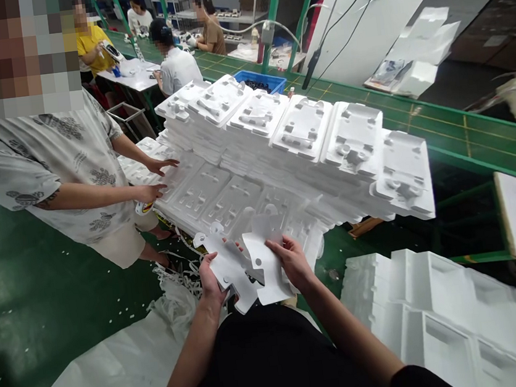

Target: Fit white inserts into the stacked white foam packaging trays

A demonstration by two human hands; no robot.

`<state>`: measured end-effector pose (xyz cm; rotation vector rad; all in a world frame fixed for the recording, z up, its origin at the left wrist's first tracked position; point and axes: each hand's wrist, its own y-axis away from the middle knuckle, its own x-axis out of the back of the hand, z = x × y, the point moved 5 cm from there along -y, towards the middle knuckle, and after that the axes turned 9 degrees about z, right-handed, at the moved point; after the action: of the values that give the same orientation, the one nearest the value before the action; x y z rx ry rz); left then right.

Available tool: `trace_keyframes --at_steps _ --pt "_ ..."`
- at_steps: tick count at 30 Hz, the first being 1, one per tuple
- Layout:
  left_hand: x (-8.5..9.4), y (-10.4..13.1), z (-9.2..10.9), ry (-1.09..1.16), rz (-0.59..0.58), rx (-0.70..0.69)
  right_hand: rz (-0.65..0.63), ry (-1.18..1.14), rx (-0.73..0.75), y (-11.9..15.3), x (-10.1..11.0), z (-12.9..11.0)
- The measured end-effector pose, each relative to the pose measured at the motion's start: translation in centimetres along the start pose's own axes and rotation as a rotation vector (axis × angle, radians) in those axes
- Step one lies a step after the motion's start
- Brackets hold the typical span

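In front of my body, my left hand is closed around a white die-cut sheet with notched edges and a small hole. My right hand grips another white cut-out sheet, thumb on its face. The two pieces are held side by side, tilted, and their lower ends come close together. Whether each hand holds one layer or several I cannot tell. Just beyond them lie clear molded plastic trays, and behind these rise stacks of white molded trays.
At the left a co-worker in a patterned shirt rests both hands on the trays. White foam boxes stand low at the right. A plastic sheet covers floor at lower left. Behind are a green bench, a blue crate and seated people.
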<state>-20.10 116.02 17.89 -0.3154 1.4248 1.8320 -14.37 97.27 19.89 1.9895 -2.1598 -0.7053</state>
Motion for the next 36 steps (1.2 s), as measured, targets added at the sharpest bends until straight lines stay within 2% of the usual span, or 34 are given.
trace_keyframes --at_steps 2,6,9,12,16,23,27,30,33,36 --pt "0.0 -0.6 0.1 0.007 -0.053 -0.031 -0.014 -0.009 -0.054 0.0 0.0 0.0" --pt "0.0 -1.6 -0.3 -0.005 -0.068 -0.023 -0.039 0.035 -0.178 -0.1 0.3 0.2" --pt "-0.7 -1.8 -0.5 0.009 -0.091 -0.035 -0.053 0.017 -0.232 -0.6 0.9 0.0" --pt "-1.8 -2.1 -1.0 0.005 -0.085 -0.057 -0.139 -0.026 -0.307 -1.5 1.5 -0.3" --pt "-3.4 -2.6 -1.8 -0.012 -0.021 -0.106 -0.229 0.008 -0.358 -3.7 2.9 -1.2" --pt "-6.9 -3.1 -4.0 0.021 0.106 -0.215 -0.303 0.057 -0.431 -8.3 5.7 -2.0" --pt "-8.2 -2.8 -5.5 0.071 0.161 -0.300 -0.322 0.117 -0.448 -11.1 7.9 -2.6" --pt "-7.8 -1.9 -6.5 0.139 0.224 -0.370 -0.393 0.383 -0.332 -14.3 10.3 -3.1" --pt "-6.2 -0.5 -7.6 0.204 0.309 -0.444 -0.489 0.943 -0.001 -18.1 12.6 -3.9" --pt "-4.4 1.1 -8.9 0.269 0.369 -0.483 -0.491 1.527 0.312 -20.9 13.6 -4.5"
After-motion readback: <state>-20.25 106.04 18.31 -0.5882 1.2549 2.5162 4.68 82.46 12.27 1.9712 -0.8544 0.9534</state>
